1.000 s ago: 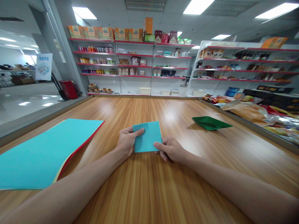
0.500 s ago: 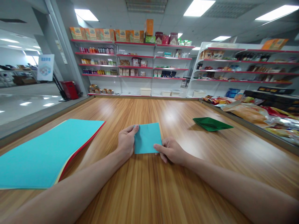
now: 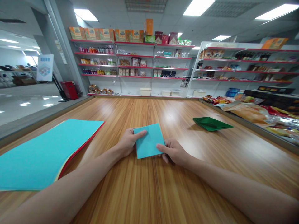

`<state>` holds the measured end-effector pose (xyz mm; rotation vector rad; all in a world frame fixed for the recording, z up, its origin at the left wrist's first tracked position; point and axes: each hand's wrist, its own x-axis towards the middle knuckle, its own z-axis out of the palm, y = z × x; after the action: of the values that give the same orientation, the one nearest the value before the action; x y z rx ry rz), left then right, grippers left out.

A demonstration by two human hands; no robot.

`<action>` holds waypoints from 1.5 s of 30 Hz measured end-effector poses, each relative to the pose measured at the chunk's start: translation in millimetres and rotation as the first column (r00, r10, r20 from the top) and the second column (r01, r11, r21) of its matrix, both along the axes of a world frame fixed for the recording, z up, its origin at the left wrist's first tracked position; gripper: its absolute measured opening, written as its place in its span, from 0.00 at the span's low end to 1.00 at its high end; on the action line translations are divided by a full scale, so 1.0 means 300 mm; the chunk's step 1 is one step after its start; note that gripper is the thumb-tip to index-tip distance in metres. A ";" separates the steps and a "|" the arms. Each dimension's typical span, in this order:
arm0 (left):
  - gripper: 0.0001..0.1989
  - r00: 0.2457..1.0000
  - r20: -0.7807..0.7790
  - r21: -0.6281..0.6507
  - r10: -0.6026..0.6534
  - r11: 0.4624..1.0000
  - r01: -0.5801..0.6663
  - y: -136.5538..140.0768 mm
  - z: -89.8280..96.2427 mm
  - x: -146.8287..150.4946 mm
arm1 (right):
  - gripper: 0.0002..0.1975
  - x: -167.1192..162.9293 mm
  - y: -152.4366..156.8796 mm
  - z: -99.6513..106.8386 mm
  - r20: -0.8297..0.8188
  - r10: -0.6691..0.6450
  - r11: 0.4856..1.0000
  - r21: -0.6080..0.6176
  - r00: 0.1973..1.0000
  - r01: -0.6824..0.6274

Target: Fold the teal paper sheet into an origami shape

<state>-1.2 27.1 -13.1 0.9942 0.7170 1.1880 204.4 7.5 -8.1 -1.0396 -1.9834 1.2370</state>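
A light-blue square of folded paper (image 3: 149, 141) is held between my two hands above the wooden table (image 3: 130, 189). My left hand (image 3: 129, 141) grips its left edge, the thumb lying flat across the upper left of the paper and the fingers hidden behind. On the lower right edge, my right hand (image 3: 174, 151) pinches it with the thumb on top and fingers underneath. The square is tilted slightly, its right side higher. To the right lies a dark green folded paper shape (image 3: 211, 123), apart from both hands.
A stack of large paper sheets (image 3: 51, 149), light blue on top with yellow and red below, lies at the left. Packaged snacks (image 3: 247, 113) line the right side beyond the table's raised edge. Stocked shelves (image 3: 134, 56) stand behind the table.
The blue paper has turned a little counterclockwise and shifted slightly right and down. My left thumb has slid further inward over it. The green paper has stayed in place.
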 end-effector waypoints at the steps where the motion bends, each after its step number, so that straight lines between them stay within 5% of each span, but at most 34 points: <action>1: 0.15 1.000 -0.005 -0.014 -0.017 1.000 0.017 -0.001 -0.002 -0.001 | 0.24 -0.002 0.003 0.000 -0.021 -0.058 0.998 0.029 0.998 0.059; 5: 0.14 0.988 -0.032 -0.059 -0.151 0.987 0.149 0.000 0.005 -0.031 | 0.22 -0.004 0.017 0.001 -0.131 -0.240 0.958 0.128 0.962 0.256; 10: 0.16 0.938 -0.043 -0.081 -0.343 0.937 0.339 -0.010 0.021 -0.039 | 0.21 0.008 0.026 -0.004 -0.175 -0.176 0.982 0.039 0.969 0.186; 21: 0.21 0.942 -0.113 -0.096 -0.316 0.947 0.306 -0.005 0.003 -0.036 | 0.20 0.012 0.024 -0.011 -0.236 -0.062 0.997 -0.066 0.970 0.048; 32: 0.16 0.871 -0.191 -0.097 -0.454 0.891 0.443 -0.003 0.008 -0.044 | 0.18 0.019 0.038 -0.013 -0.284 -0.233 0.965 0.047 0.930 0.256; 45: 0.14 0.902 0.101 -0.122 -0.419 0.895 0.429 0.004 0.006 -0.056 | 0.20 0.017 0.047 -0.019 -0.362 -0.241 0.969 -0.045 0.900 0.242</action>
<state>-18.1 28.3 -11.3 0.9244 0.4844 0.7745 209.4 21.5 -13.9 -0.9417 -1.5218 1.1917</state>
